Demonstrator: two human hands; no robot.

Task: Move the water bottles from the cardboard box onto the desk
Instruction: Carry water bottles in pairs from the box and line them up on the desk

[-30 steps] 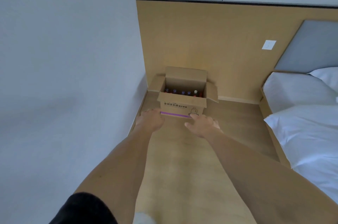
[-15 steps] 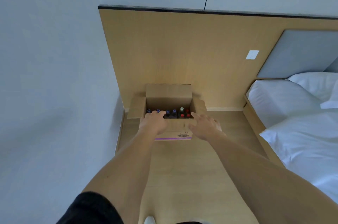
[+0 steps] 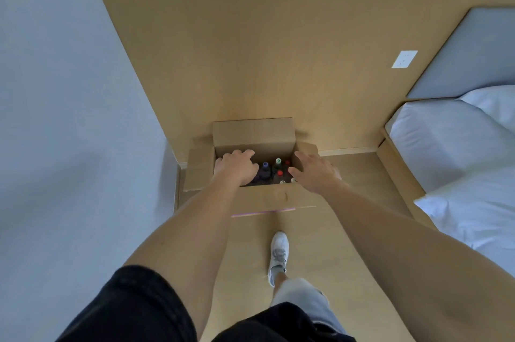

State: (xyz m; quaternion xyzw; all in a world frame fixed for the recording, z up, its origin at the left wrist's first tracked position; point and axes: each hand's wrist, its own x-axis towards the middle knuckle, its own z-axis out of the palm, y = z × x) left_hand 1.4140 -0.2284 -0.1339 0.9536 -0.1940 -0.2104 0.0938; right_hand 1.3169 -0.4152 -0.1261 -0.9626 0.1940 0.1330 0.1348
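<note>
Where the wooden floor (image 3: 320, 244) meets the tan wall panel (image 3: 250, 62) at the centre of the head view, an open cardboard box (image 3: 267, 196) is seen, its flaps folded outward and its rear flap standing upright against the panel. Several water bottles (image 3: 264, 171) are held upright inside it, visible only by their tops: a purple cap beside the left hand, a white cap further back, and red caps to the right of these. The left hand (image 3: 235, 167) is reached down into the left part of the box, its back turned to the camera and its fingers curled downward over the bottles there; whether a bottle is actually gripped cannot be told, since the fingertips are hidden. The right hand (image 3: 315, 171) is held over the right edge of the box with fingers spread and relaxed, and nothing is held in it. Both bare forearms are stretched from the lower frame toward the box. A white sneaker (image 3: 278, 255) is planted on the floor below the box, near the lower centre. A bed with white bedding (image 3: 459, 160) is seen at the right edge, a grey headboard (image 3: 473, 54) above it, and a white wall socket (image 3: 404, 59) is set in the panel at upper right.
</note>
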